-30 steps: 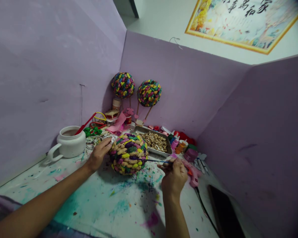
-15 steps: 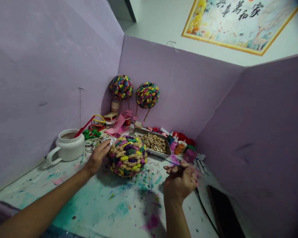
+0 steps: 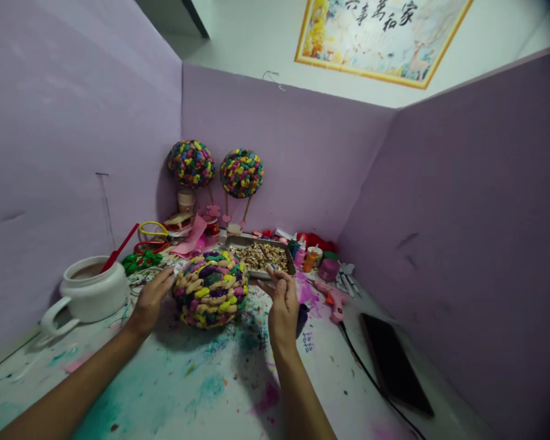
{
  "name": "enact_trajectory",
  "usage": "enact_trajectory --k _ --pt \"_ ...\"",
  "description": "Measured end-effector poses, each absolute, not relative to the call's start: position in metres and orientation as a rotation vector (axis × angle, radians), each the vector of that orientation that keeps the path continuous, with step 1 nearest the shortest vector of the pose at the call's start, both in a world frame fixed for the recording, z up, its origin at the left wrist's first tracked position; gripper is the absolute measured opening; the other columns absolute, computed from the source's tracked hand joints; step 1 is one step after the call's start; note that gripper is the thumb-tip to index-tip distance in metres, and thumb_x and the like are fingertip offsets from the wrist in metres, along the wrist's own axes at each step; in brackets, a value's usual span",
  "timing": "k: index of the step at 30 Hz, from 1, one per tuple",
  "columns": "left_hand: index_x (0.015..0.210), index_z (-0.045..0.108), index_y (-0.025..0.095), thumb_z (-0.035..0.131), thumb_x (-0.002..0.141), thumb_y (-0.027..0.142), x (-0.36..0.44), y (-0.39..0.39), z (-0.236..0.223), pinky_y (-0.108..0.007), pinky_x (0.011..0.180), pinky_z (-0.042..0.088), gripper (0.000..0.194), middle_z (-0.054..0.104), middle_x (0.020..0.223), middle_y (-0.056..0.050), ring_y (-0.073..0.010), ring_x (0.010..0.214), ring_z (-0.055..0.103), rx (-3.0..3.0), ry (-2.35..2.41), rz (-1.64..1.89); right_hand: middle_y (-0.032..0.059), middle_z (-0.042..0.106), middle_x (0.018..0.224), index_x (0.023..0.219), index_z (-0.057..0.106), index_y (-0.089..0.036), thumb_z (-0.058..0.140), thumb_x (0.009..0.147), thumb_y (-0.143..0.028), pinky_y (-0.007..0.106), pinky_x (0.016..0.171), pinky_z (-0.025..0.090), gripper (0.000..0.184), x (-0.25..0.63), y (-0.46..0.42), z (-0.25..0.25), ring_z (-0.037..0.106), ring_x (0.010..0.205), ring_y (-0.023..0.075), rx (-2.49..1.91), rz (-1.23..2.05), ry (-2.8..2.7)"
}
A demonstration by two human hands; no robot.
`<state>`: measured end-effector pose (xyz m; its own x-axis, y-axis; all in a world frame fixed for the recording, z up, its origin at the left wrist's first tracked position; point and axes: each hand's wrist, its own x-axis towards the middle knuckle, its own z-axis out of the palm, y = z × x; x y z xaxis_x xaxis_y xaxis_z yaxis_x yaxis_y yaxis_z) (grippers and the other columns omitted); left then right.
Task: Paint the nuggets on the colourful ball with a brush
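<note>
A round ball (image 3: 211,290) covered in lumpy pieces like peanut shells, some painted purple, green, pink and yellow and others bare tan, rests on the paint-stained table. My left hand (image 3: 152,300) holds the ball at its left side, fingers against it, beside a small white scrap (image 3: 178,267). To the right of the ball, my right hand (image 3: 283,305) is closed on a thin paintbrush (image 3: 269,261), raised in front of the metal tray. A dark purple item (image 3: 302,319) shows partly behind my right wrist; its kind is hidden.
A metal tray (image 3: 294,264) of tan shell pieces lies behind. Two finished-looking balls (image 3: 191,164) on sticks stand at the back. At left is a white mug (image 3: 94,296). A pink glue gun (image 3: 333,300), its cord, a black phone (image 3: 394,363) and paint bottles (image 3: 310,260) are at right.
My right hand has moved left, closer to the ball, and the brush now points upward. The glue gun is uncovered. The view has turned to the right; my left hand stays at the ball.
</note>
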<state>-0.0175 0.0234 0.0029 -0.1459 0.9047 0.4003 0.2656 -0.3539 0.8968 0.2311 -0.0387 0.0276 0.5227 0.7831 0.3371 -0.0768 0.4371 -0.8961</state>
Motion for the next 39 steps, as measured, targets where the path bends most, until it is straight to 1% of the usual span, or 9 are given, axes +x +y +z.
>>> enact_trajectory --k 6,10,14,16,19,23,31,35,39 --pt "0.105 0.07 0.023 0.058 0.075 0.059 -0.018 0.024 0.001 -0.048 0.116 0.031 0.049 0.069 0.123 -0.007 -0.0328 0.133 0.049 1.578 1.334 1.564 0.0066 0.073 0.113 0.099 0.056 -0.023 0.048 0.089 -0.053 0.038 0.084 0.057 0.032 0.225 -0.037 0.025 0.074 0.087 0.0204 -0.929 0.704 -0.907" --pt "0.097 0.072 0.023 0.062 0.069 0.058 -0.018 0.025 0.004 -0.046 0.115 0.033 0.045 0.069 0.123 -0.007 -0.0317 0.128 0.053 1.597 1.309 1.619 0.0069 0.073 0.112 0.099 0.055 -0.023 0.05 0.088 -0.055 0.038 0.082 0.058 0.034 0.224 -0.036 0.024 0.075 0.082 0.0204 -0.898 0.764 -0.878" --pt "0.084 0.074 0.026 0.066 0.068 0.05 -0.014 0.022 0.008 -0.046 0.116 0.032 0.03 0.073 0.114 -0.004 -0.0312 0.127 0.054 1.471 1.191 1.644 0.0092 0.073 0.114 0.099 0.054 -0.023 0.053 0.085 -0.06 0.04 0.083 0.057 0.04 0.223 -0.037 0.024 0.075 0.086 0.0231 -0.865 0.803 -0.842" --pt "0.079 0.074 0.027 0.066 0.069 0.045 -0.011 0.019 0.011 -0.045 0.112 0.038 0.022 0.075 0.108 -0.004 -0.0314 0.125 0.056 1.378 1.103 1.631 0.0099 0.073 0.114 0.099 0.054 -0.022 0.054 0.084 -0.061 0.042 0.087 0.056 0.042 0.222 -0.037 0.024 0.074 0.094 0.0247 -0.838 0.797 -0.829" --pt "0.078 0.076 0.027 0.069 0.062 0.04 -0.008 0.016 0.017 -0.042 0.104 0.046 0.022 0.076 0.102 -0.006 -0.0319 0.12 0.06 1.233 1.014 1.662 0.0112 0.073 0.115 0.098 0.055 -0.022 0.056 0.083 -0.063 0.044 0.093 0.054 0.044 0.221 -0.038 0.023 0.071 0.106 0.0265 -0.809 0.772 -0.837" --pt "0.069 0.077 0.024 0.071 0.052 0.033 -0.009 0.014 0.023 -0.039 0.1 0.046 0.02 0.077 0.1 -0.007 -0.0326 0.119 0.059 1.088 0.986 1.734 0.0121 0.073 0.116 0.098 0.055 -0.021 0.054 0.084 -0.064 0.046 0.097 0.052 0.045 0.218 -0.037 0.02 0.072 0.103 0.0261 -0.79 0.758 -0.855" --pt "0.044 0.066 0.024 0.064 0.045 0.024 -0.015 0.014 0.026 -0.032 0.081 0.05 0.002 0.077 0.086 -0.007 -0.0286 0.096 0.066 1.084 0.996 1.783 0.0121 0.069 0.123 0.109 0.054 -0.021 0.044 0.092 -0.058 0.041 0.094 0.053 0.042 0.21 -0.037 0.004 0.072 0.103 0.0224 -0.867 0.618 -0.97" --pt "0.042 0.065 0.023 0.065 0.045 0.023 -0.016 0.012 0.027 -0.034 0.085 0.047 0.003 0.076 0.082 -0.008 -0.0293 0.095 0.065 1.144 1.013 1.737 0.0129 0.068 0.126 0.117 0.055 -0.02 0.04 0.095 -0.053 0.039 0.09 0.054 0.042 0.208 -0.043 0.003 0.072 0.103 0.0227 -1.006 0.467 -1.074" --pt "0.045 0.066 0.023 0.066 0.048 0.027 -0.015 0.008 0.027 -0.037 0.089 0.045 0.005 0.075 0.088 -0.009 -0.0305 0.099 0.063 1.145 1.002 1.72 0.0133 0.069 0.122 0.119 0.054 -0.019 0.037 0.095 -0.053 0.039 0.087 0.054 0.044 0.209 -0.046 0.006 0.073 0.1 0.0239 -1.103 0.433 -1.068"
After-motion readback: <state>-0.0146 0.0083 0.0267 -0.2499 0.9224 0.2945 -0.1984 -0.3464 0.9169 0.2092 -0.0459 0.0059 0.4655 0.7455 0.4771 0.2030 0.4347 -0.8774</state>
